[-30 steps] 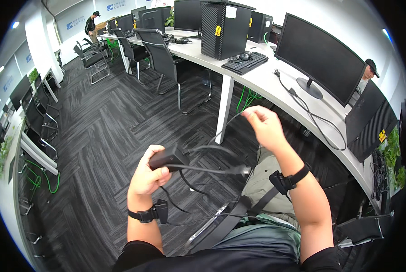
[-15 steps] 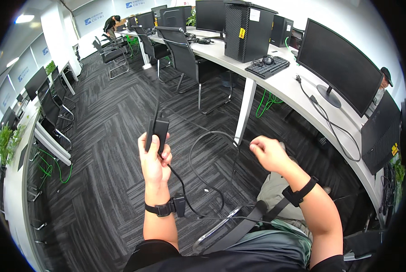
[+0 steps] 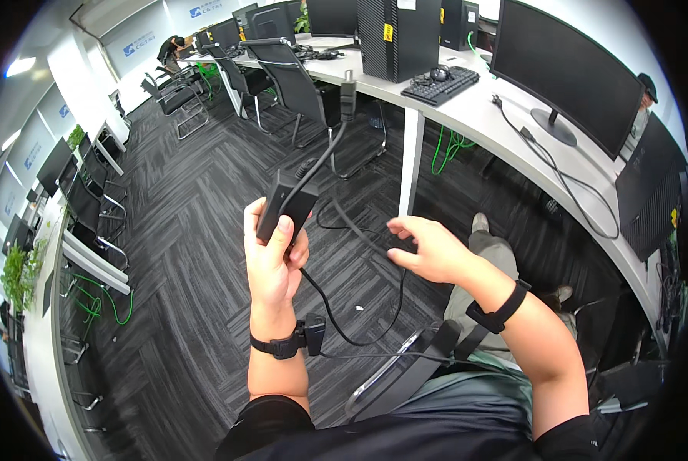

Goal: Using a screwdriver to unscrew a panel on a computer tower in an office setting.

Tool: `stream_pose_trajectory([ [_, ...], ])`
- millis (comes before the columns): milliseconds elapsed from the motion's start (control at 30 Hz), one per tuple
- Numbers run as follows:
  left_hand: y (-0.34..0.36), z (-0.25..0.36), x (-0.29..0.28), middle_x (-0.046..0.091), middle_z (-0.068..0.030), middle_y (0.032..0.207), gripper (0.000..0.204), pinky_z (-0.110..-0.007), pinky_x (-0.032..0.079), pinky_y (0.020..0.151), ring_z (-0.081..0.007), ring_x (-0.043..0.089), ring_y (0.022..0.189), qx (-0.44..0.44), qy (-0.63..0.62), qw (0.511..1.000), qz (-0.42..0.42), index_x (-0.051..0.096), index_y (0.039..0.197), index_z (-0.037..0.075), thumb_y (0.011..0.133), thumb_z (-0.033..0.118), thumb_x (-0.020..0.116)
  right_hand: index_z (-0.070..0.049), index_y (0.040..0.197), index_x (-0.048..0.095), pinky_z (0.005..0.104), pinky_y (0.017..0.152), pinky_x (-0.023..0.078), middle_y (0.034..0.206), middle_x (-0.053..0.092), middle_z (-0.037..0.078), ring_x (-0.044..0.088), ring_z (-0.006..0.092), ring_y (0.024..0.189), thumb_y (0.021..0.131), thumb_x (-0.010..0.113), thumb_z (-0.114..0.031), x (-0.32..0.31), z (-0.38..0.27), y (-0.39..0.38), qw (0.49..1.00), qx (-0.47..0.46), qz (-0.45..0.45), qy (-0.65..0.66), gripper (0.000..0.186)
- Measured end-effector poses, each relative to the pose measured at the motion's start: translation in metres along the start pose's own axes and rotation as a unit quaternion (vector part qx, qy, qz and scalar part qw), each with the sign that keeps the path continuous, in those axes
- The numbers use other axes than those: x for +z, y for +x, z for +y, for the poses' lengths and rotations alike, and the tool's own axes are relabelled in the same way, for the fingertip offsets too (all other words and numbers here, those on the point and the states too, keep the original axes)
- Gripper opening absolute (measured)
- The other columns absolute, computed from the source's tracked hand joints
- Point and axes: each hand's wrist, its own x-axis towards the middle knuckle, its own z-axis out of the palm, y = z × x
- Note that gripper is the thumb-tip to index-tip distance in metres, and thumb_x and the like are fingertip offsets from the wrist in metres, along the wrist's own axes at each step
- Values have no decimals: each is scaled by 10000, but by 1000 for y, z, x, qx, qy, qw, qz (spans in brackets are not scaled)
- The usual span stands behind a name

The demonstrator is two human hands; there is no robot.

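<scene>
A black power adapter (image 3: 289, 206) is gripped in my left hand (image 3: 271, 257), thumb across its near face and fingers behind it. From the adapter a short cable rises to a grey-black plug (image 3: 348, 96), which points upward in the air. A thinner black cable (image 3: 320, 292) leaves the adapter's lower end and hangs in a loop above the carpet. Beside that loop my right hand (image 3: 428, 247) is open, its thumb and forefinger parted, with a strand of cable passing close to the thumb. I cannot see any firm hold on the strand.
To the right runs a long white desk (image 3: 467, 117) bearing a black computer tower (image 3: 398, 46), a keyboard (image 3: 440, 84), a monitor (image 3: 567, 73) and a loose black cable (image 3: 551, 161). Office chairs (image 3: 286, 81) stand farther off. A person (image 3: 172, 51) bends over at the far end.
My left hand has turned the adapter and the plug has swung up into sight. My right hand has moved left toward the cable, its fingers opening. The whole view has shifted slightly.
</scene>
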Motion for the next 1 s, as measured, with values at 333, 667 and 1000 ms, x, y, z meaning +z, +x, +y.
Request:
stream_pose_trajectory([
  [333, 2, 3, 15, 602, -125, 937, 312, -168, 307, 406, -67, 444, 537, -19, -19, 999, -26, 414, 1168, 65, 947, 176, 604, 55, 1322, 398, 339, 725, 502, 828, 642, 104, 634, 170, 784, 885, 616, -197, 52, -1, 4, 980, 44, -144, 126, 549],
  [667, -3, 20, -30, 551, -48, 929, 318, -181, 330, 439, -87, 457, 608, 41, 78, 983, 159, 402, 1223, 129, 959, 136, 579, -3, 1243, 499, 345, 649, 549, 881, 696, 152, 696, 232, 746, 795, 580, -50, 24, 49, -9, 900, 306, -310, -1, 457],
  [1000, -27, -13, -8, 560, -7, 784, 471, -173, 306, 434, -24, 433, 540, -57, 135, 989, 19, 449, 1159, 99, 795, -46, 711, -34, 1385, 418, 388, 978, 448, 1295, 537, 176, 569, 275, 1114, 827, 698, -160, 18, -16, 10, 974, -51, 191, 114, 637],
])
